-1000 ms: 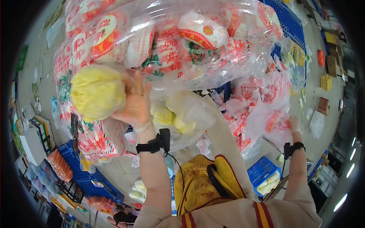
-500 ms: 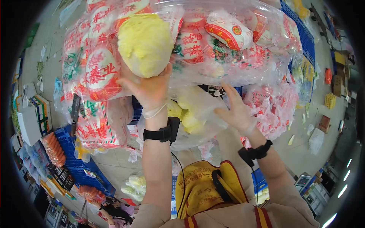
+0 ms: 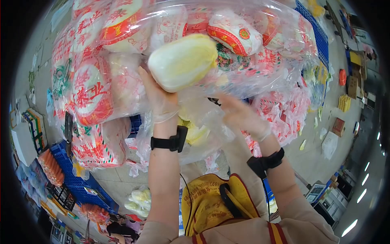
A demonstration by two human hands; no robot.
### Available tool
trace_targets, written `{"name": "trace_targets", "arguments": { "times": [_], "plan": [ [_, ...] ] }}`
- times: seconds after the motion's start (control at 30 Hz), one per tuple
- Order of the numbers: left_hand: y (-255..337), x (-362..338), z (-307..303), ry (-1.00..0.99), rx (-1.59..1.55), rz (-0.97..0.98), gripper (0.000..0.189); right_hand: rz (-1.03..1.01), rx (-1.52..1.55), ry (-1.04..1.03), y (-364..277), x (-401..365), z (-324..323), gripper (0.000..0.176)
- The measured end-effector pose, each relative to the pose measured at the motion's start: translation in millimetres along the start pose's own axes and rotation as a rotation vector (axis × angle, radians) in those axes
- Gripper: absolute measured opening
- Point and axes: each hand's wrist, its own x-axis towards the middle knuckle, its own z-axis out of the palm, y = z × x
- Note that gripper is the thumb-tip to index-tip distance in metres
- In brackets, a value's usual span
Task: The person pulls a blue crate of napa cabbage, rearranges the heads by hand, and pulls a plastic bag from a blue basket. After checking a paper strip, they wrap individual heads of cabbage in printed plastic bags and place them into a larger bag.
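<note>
My left hand (image 3: 160, 97) is closed against the underside of a pale yellow-white napa cabbage (image 3: 183, 63), which lies sideways above the bagged ones; its far fingers are hidden. My right hand (image 3: 245, 118), smeared by motion, is off to the right below the cabbage, fingers stretched leftward and nothing seen in them. Under both hands hangs a clear plastic bag (image 3: 217, 136) with yellow cabbage leaves (image 3: 195, 133) in it. Behind, a large clear sack (image 3: 260, 77) holds several cabbages wrapped in red-printed bags (image 3: 92, 91).
To the right sits a bundle of pink-and-white plastic bags (image 3: 282, 116). A dark narrow tool (image 3: 68, 127) rests at the left of the sack. Blue crates (image 3: 83, 179), bagged carrots (image 3: 50, 166) and loose cabbages (image 3: 140, 201) are lower left. A yellow apron (image 3: 207, 199) covers my lap.
The napa cabbage has turned from end-on to sideways and shifted right and slightly down. My right hand has moved down and left, its fingers now blurred. The whole view has shifted slightly.
</note>
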Motion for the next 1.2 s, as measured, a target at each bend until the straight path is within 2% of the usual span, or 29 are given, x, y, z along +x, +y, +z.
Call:
{"name": "trace_targets", "arguments": {
  "times": [0.03, 0.07, 0.1, 0.13, 0.23, 0.3, 0.33, 0.4, 0.43, 0.5, 0.53, 0.57, 0.6, 0.63, 0.67, 0.7, 0.77, 0.8, 0.87, 0.9, 0.93, 0.97, 1.07, 1.1, 1.13, 1.17, 1.2],
  "plan": [
    [0.2, -2.4, -2.7, 0.015, -0.018, -0.074, 0.056, 0.041, 0.323, 0.136, -8.8, 6.7, -10.7, 0.071],
    [-1.0, -0.9, -3.6, 0.014, -0.013, -0.082, 0.056, 0.041, 0.322, 0.31, -18.4, 21.8, -16.7, 0.069],
    [-1.8, 1.2, -4.5, -0.056, 0.155, -0.118, 0.056, 0.04, 0.317, 0.482, -26.4, 40.6, -18.0, 0.067],
    [-2.1, 4.0, -5.6, -0.125, 0.322, -0.148, 0.055, 0.039, 0.32, 0.482, -24.0, 59.6, -16.3, 0.067],
    [1.1, 8.0, -15.9, -0.187, 0.481, -0.175, 0.055, 0.151, 0.462, 0.349, -11.6, 95.2, -5.5, 0.068],
    [12.1, 1.4, -23.5, -0.169, 0.406, -0.175, 0.055, 0.027, 0.508, 0.287, -6.0, 98.5, 2.1, 0.075],
    [16.0, -4.7, -26.4, -0.163, 0.321, -0.169, 0.056, 0.039, 0.508, 0.283, -19.8, 89.8, 5.3, 0.075],
    [28.5, -16.7, -87.7, -0.2, 0.064, -0.23, 0.068, -0.147, 0.215, 0.13, -62.1, 50.2, 13.6, 0.087],
    [33.9, -29.3, -106.1, -0.224, -0.069, -0.255, 0.073, -0.139, 0.213, 0.132, -60.7, 29.4, 18.2, 0.087],
    [57.8, -74.3, -101.9, -0.164, -0.235, -0.304, 0.082, -0.316, -0.33, 0.208, -59.4, -8.4, 26.9, 0.095],
    [66.7, -96.9, -88.4, -0.185, -0.364, -0.336, 0.085, -0.317, -0.331, 0.203, -53.3, -16.9, 39.1, 0.095],
    [70.2, -117.8, -78.7, -0.206, -0.492, -0.367, 0.088, -0.205, -0.729, 0.245, -37.9, -22.4, 53.2, 0.082],
    [61.1, -135.0, -99.2, -0.219, -0.585, -0.337, 0.081, -0.078, -1.123, 0.284, -18.3, -25.3, 62.9, 0.071],
    [52.0, -148.7, -119.6, -0.233, -0.678, -0.31, 0.075, -0.088, -1.112, 0.194, 17.1, -25.0, 58.5, 0.053],
    [72.9, -157.4, -98.1, -0.094, -0.328, -0.422, 0.069, -0.103, -1.102, 0.105, 43.0, -20.2, 49.7, 0.038],
    [73.7, -159.9, -115.4, -0.097, -0.331, -0.416, 0.069, -0.109, -1.106, 0.104, 32.5, -10.7, 44.4, 0.038],
    [66.5, -164.7, -179.0, -0.078, -0.022, -0.615, 0.066, 0.448, 0.253, 0.388, 4.3, -2.1, 41.2, 0.014],
    [58.3, -163.1, -202.5, -0.073, -0.023, -0.619, 0.066, 0.455, 0.254, 0.387, 10.7, -7.8, 42.2, 0.014],
    [31.6, -139.0, -243.2, 0.12, 0.196, -0.754, 0.064, 0.076, 0.247, 0.184, 23.1, -18.5, 38.6, 0.012],
    [11.1, -123.3, -265.9, 0.168, 0.224, -0.782, 0.054, 0.072, 0.234, 0.181, 16.4, -25.5, 43.2, 0.012],
    [-6.0, -107.5, -280.9, 0.219, 0.252, -0.811, 0.045, 0.244, 0.237, 0.105, 2.9, -38.3, 50.9, 0.01],
    [-18.6, -91.2, -280.7, 0.22, 0.243, -0.809, 0.045, 0.419, 0.242, 0.03, -5.4, -48.7, 56.9, 0.01],
    [-53.5, -62.4, -265.6, 0.205, 0.405, -0.801, 0.047, 0.433, 0.272, -0.059, -4.6, -64.7, 55.6, 0.01],
    [-56.4, -64.0, -253.9, 0.219, 0.343, -0.545, 0.05, 0.443, 0.272, -0.06, -1.6, -66.2, 50.9, 0.01],
    [-59.5, -68.5, -244.6, 0.232, 0.282, -0.291, 0.054, 0.39, 0.369, 0.073, 1.8, -67.0, 45.2, 0.012],
    [-61.0, -77.8, -233.9, 0.238, 0.284, -0.299, 0.054, 0.333, 0.466, 0.209, 4.9, -67.6, 39.7, 0.017],
    [-61.8, -89.2, -226.0, 0.256, 0.551, -0.268, 0.059, 0.3, 0.606, 0.171, 8.3, -66.4, 33.4, 0.023]
  ]
}}
